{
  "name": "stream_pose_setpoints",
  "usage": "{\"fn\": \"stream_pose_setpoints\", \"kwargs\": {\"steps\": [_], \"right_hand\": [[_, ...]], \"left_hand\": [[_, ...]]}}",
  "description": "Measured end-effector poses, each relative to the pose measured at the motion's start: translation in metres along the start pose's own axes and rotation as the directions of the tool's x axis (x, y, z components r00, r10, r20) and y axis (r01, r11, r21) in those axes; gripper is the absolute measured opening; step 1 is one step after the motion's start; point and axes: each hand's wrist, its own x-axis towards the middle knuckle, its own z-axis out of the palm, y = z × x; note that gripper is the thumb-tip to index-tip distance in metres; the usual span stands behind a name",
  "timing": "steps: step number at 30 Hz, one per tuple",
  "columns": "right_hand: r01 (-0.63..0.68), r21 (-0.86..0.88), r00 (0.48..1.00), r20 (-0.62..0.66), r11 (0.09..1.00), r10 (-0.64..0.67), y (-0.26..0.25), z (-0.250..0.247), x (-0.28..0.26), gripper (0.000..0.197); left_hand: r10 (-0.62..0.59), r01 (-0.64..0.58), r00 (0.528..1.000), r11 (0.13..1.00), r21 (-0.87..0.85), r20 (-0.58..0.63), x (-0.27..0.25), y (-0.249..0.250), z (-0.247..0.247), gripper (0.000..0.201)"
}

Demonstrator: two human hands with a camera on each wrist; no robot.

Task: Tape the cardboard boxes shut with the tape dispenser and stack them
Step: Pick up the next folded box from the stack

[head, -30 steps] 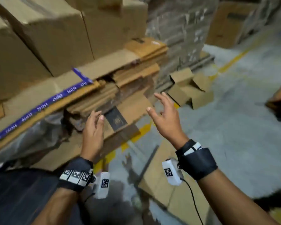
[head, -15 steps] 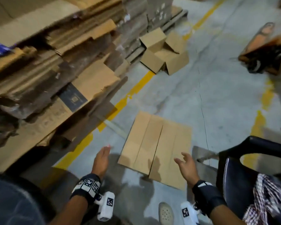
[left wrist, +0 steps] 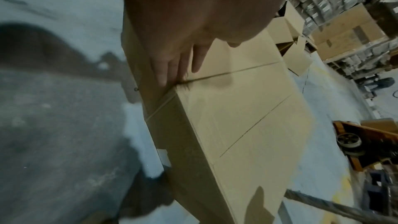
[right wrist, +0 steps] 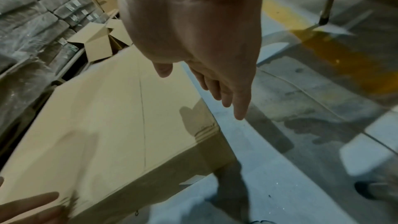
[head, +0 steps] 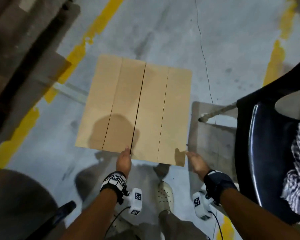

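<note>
My left hand [head: 123, 161] rests straight fingers on the near edge of the plain, unprinted cardboard box [head: 145, 110] standing on the grey floor [head: 163, 32], my right hand [head: 197, 162] spread just beside its corner.

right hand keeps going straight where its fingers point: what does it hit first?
Probably bare concrete floor. In the right wrist view the right hand points forward and down just beside the flattened cardboard box's near right corner, not over it. Depth is unclear; it may graze that edge.
</note>
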Motion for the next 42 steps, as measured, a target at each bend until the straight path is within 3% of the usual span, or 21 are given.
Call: {"fn": "stream_pose_setpoints", "kwargs": {"steps": [1, 3, 6, 8, 10, 12, 15, 19, 24, 26, 29, 34, 37, 42], "right_hand": [[-0.030, 0.021, 0.999, 0.044, 0.999, 0.029, 0.003, 0.005, 0.004, 0.035], [-0.067, 0.035, 0.993, 0.103, 0.997, 0.063, 0.004, 0.016, 0.010, 0.030], [-0.182, 0.125, 0.977, 0.135, 0.975, 0.165, 0.000, 0.023, 0.009, 0.016], [-0.183, 0.118, 0.978, 0.119, 0.976, 0.170, -0.008, 0.017, -0.003, 0.015], [-0.123, 0.103, 0.991, 0.062, 0.987, 0.117, -0.015, 0.002, -0.015, 0.034], [-0.026, 0.057, 0.991, -0.127, 0.998, 0.033, -0.016, -0.019, -0.017, 0.062], [0.124, -0.012, 0.947, -0.296, 0.992, -0.122, -0.040, -0.056, -0.032, 0.072], [0.130, -0.071, 0.931, -0.335, 0.989, -0.146, -0.128, -0.101, -0.146, 0.068], [0.333, 0.037, 0.860, -0.421, 0.942, -0.288, -0.201, -0.136, -0.296, 0.045], [0.411, 0.089, 0.822, -0.468, 0.907, -0.326, -0.222, -0.137, -0.345, 0.044], [0.522, 0.208, 0.766, -0.541, 0.827, -0.348, -0.248, -0.125, -0.410, 0.062], [0.671, 0.364, 0.707, -0.577, 0.646, -0.409, -0.266, -0.084, -0.509, 0.050], [0.749, 0.376, 0.650, -0.577, 0.545, -0.495, -0.257, -0.050, -0.566, 0.044], [0.837, 0.394, 0.541, -0.492, 0.380, -0.683, -0.204, 0.027, -0.674, 0.049]], "left_hand": [[0.017, -0.017, 0.999, 1.000, -0.006, -0.038, 0.011, -0.005, 0.006, 0.049], [0.028, -0.031, 0.995, 0.999, -0.030, -0.098, 0.028, -0.012, 0.014, 0.033], [0.007, -0.012, 0.996, 0.998, -0.058, -0.094, 0.033, -0.012, 0.019, 0.013], [0.030, -0.034, 0.996, 0.999, -0.041, -0.089, 0.025, -0.004, 0.021, 0.017], [0.103, -0.103, 0.993, 0.995, 0.010, -0.057, 0.002, 0.015, 0.022, 0.033], [0.179, -0.178, 0.984, 0.983, 0.040, -0.025, -0.030, 0.046, 0.022, 0.037], [0.307, -0.302, 0.951, 0.947, 0.111, -0.025, -0.084, 0.100, 0.020, 0.035], [0.272, -0.268, 0.961, 0.961, 0.060, -0.059, -0.171, 0.171, 0.004, 0.038], [0.384, -0.391, 0.919, 0.917, -0.081, -0.088, -0.279, 0.237, -0.035, 0.048], [0.437, -0.453, 0.890, 0.880, -0.146, -0.126, -0.321, 0.260, -0.058, 0.049], [0.538, -0.563, 0.826, 0.803, -0.197, -0.168, -0.375, 0.285, -0.096, 0.050], [0.661, -0.718, 0.694, 0.663, -0.212, -0.284, -0.459, 0.296, -0.179, 0.040], [0.724, -0.797, 0.597, 0.586, -0.147, -0.347, -0.502, 0.268, -0.237, 0.041], [0.695, -0.856, 0.472, 0.507, -0.095, -0.542, -0.573, 0.171, -0.343, 0.052]]}}
